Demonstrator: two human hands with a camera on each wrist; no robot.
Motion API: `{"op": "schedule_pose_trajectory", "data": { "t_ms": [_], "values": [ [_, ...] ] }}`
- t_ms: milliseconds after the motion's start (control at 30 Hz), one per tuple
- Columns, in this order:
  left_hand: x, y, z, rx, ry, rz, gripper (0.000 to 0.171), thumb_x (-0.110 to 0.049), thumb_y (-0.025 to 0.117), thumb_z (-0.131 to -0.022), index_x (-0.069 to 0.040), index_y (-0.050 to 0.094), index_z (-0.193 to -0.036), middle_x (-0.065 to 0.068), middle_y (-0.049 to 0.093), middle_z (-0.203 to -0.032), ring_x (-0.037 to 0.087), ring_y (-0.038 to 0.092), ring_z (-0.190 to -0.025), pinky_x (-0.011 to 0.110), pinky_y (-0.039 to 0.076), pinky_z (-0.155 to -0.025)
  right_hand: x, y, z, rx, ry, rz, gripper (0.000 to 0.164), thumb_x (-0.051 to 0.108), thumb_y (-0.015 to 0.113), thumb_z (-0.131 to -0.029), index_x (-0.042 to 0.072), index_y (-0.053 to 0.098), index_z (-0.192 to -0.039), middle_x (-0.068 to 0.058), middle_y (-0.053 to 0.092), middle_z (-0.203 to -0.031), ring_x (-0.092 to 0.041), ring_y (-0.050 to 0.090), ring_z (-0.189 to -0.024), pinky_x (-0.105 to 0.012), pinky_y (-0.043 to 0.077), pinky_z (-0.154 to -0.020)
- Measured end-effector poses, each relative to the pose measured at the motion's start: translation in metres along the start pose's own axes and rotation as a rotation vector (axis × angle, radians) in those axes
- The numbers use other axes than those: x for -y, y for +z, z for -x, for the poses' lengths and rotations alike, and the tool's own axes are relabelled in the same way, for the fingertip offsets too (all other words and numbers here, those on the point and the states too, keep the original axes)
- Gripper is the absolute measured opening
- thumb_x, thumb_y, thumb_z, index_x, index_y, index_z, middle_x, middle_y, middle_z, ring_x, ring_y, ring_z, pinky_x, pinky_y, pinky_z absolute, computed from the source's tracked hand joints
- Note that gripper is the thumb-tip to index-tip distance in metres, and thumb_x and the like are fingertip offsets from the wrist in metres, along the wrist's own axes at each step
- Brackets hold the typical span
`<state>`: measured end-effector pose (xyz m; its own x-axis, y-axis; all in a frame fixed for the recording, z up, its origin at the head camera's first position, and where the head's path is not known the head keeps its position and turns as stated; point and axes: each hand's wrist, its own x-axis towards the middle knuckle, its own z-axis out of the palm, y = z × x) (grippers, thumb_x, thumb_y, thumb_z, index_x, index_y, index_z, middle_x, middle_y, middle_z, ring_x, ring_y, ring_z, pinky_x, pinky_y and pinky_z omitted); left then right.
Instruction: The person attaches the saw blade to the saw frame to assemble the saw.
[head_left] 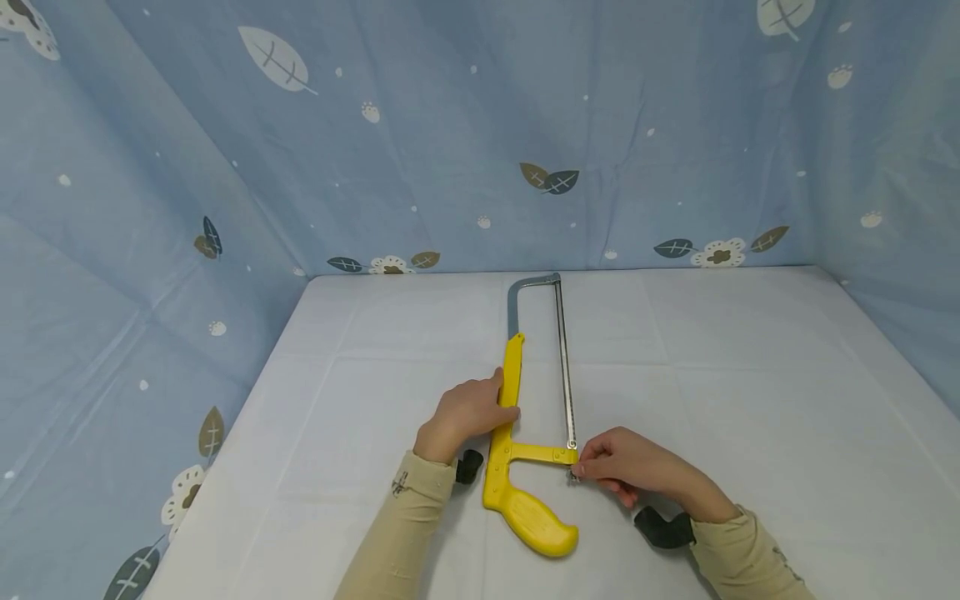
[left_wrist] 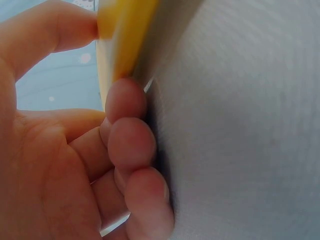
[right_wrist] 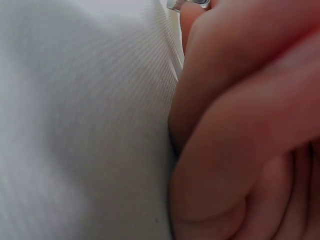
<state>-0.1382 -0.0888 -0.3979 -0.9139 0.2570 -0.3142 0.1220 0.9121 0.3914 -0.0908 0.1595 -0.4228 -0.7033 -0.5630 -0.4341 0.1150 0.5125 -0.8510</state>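
A hacksaw (head_left: 534,454) with a yellow frame and handle lies flat on the white cloth, its handle toward me. My left hand (head_left: 469,408) grips the yellow part of the frame, thumb across it; curled fingers (left_wrist: 131,145) rest low by the cloth in the left wrist view. At the handle end of the blade (head_left: 564,367), my right hand (head_left: 637,462) pinches a small metal wing nut (head_left: 573,477) between thumb and fingers. Only a bit of that metal wing nut (right_wrist: 189,4) shows in the right wrist view, mostly covered by fingers.
White cloth (head_left: 375,333) with fold creases covers the table. Blue patterned curtains (head_left: 450,150) hang behind it and at both sides. A black wrist device (head_left: 663,528) sits under the right wrist, and another black wrist device (head_left: 469,467) under the left.
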Motion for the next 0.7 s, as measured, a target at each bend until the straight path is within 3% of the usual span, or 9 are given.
{"op": "schedule_pose_trajectory", "data": {
  "t_ms": [700],
  "values": [
    [-0.0007, -0.0013, 0.0009, -0.008, 0.008, -0.004, 0.075, -0.04, 0.056, -0.079, -0.008, 0.028, -0.14, 0.0, 0.051, -0.069, 0.015, 0.046, -0.058, 0.027, 0.035, -0.05, 0.004, -0.0002, 0.0025, 0.044, -0.024, -0.016, 0.034, 0.039, 0.058, -0.084, 0.006, 0.063, -0.078, 0.001, 0.041, -0.047, -0.011, 0.039, -0.034, -0.024, 0.037, -0.036]
  ]
}}
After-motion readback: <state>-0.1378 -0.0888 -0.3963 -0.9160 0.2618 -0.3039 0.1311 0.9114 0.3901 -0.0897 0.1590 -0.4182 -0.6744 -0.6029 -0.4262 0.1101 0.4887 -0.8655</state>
